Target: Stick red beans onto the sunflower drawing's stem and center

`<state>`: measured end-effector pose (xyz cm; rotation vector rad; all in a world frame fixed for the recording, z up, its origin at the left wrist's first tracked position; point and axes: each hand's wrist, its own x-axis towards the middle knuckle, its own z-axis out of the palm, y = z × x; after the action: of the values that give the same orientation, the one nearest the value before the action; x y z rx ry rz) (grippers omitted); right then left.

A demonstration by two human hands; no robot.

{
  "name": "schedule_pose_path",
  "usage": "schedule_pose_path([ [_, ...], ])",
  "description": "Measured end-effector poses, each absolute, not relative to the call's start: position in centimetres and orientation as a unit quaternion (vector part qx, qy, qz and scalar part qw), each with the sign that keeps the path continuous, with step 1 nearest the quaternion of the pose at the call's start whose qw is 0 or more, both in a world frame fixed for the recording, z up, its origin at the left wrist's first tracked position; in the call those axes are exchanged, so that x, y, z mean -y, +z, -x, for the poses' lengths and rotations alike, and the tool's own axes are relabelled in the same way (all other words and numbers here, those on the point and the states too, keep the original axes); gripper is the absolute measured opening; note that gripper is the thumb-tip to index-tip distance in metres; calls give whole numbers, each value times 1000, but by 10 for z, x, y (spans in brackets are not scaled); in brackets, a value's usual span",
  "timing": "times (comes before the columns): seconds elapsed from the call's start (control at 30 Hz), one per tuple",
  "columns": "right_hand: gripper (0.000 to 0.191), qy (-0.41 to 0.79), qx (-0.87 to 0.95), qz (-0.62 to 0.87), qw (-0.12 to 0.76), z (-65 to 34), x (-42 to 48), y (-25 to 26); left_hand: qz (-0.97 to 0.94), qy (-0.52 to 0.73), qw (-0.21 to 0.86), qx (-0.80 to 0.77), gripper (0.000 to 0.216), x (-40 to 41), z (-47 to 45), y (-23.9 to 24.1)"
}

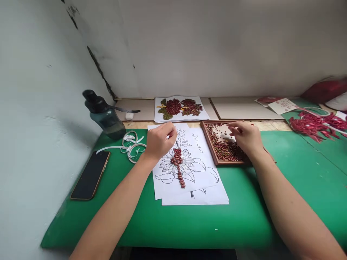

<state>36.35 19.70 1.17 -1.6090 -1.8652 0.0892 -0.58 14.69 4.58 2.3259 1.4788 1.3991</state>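
A white sheet with a line drawing of a flower (189, 169) lies on the green table top (168, 224), with a strip of red beans (178, 164) glued down its middle. My left hand (159, 141) rests on the sheet's upper left with its fingers curled together; what they pinch, if anything, is hidden. My right hand (245, 137) reaches into a brown wooden tray (210, 142) of red and green beans, fingers bent down onto the beans.
A dark water bottle (104, 115) stands at the back left, a white cord (131, 144) beside it and a black phone (90, 175) nearer. A finished bean picture (180, 108) lies by the wall. Red ribbons (311, 126) lie at far right.
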Motion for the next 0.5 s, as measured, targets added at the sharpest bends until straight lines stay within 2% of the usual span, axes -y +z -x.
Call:
schedule_pose_path([
  [0.1, 22, 64, 711, 614, 336, -366, -198, 12, -754, 455, -8, -473, 33, -139, 22, 47],
  [0.33, 22, 74, 729, 591, 336, -362, -194, 17, -772, 434, -31, -463, 34, -136, 30, 9],
  [0.5, 29, 110, 704, 616, 335, -359, -192, 18, -787, 419, -60, -448, 28, -124, 30, 21],
])
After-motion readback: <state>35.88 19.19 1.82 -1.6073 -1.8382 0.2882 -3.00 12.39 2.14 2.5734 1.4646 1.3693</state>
